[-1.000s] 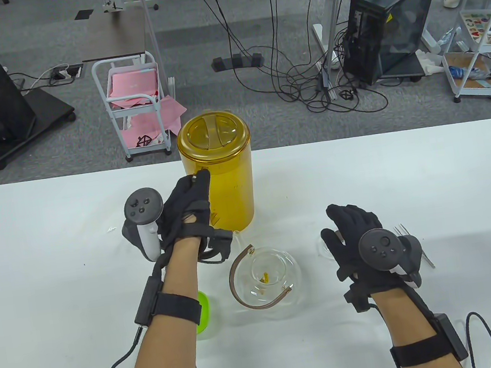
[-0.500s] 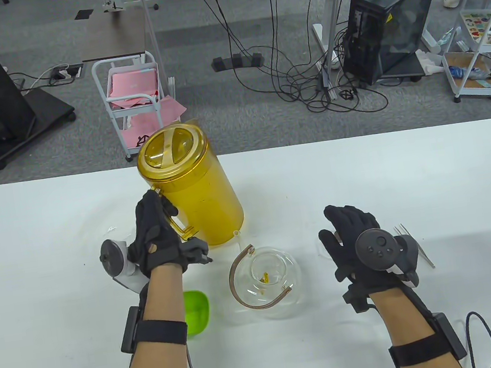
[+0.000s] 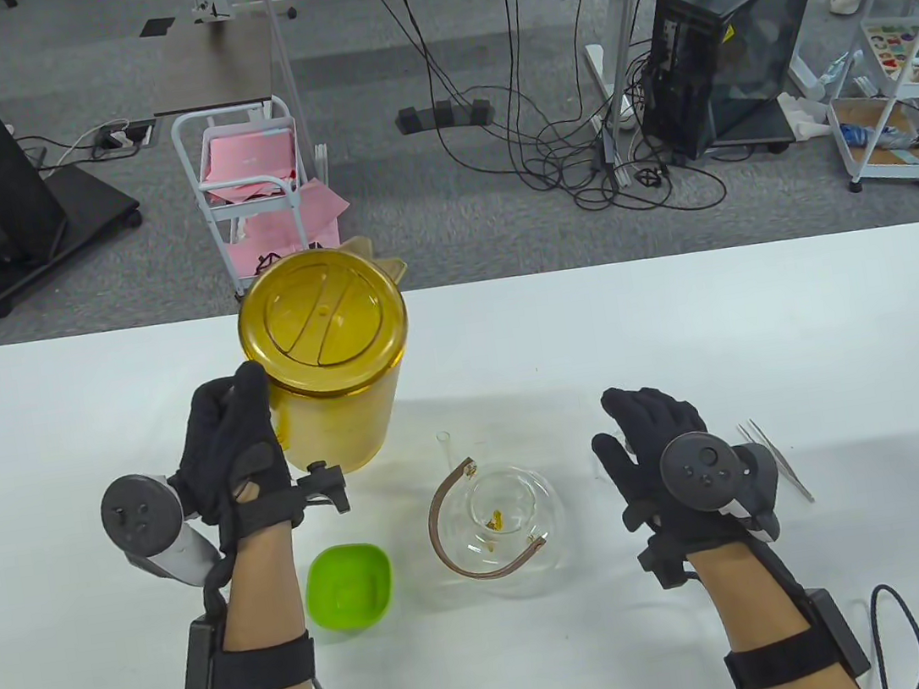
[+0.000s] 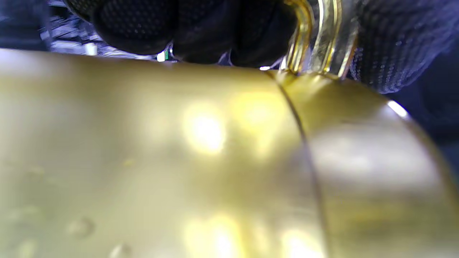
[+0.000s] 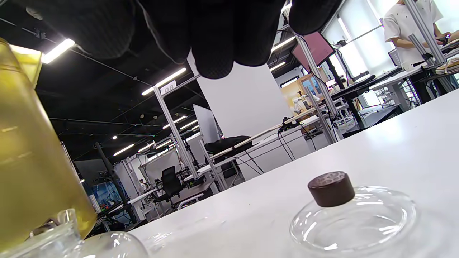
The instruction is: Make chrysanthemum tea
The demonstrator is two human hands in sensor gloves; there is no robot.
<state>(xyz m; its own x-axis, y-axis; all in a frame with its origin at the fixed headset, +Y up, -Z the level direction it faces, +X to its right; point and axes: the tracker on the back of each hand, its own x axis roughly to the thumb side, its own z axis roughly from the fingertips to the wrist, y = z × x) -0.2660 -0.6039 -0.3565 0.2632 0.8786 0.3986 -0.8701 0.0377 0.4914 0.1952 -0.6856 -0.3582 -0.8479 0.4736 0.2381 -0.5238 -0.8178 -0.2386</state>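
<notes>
Two things flank your open glass teapot (image 3: 497,523) on the counter (image 3: 677,314), a green bowl (image 3: 348,587) and tweezers (image 3: 775,458), while your left hand (image 3: 232,462) grips the amber pitcher (image 3: 328,354) by its handle and your right hand (image 3: 653,445) hovers, fingers relaxed, over the glass lid (image 5: 353,216).

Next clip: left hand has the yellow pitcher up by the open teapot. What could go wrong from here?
1. The pitcher is big and its lid is still on; held by the left hand alone, it may pour off target.
2. The teapot has a small opening, so water may spill onto the table.
3. The pitcher could knock the teapot's raised handle.
</notes>
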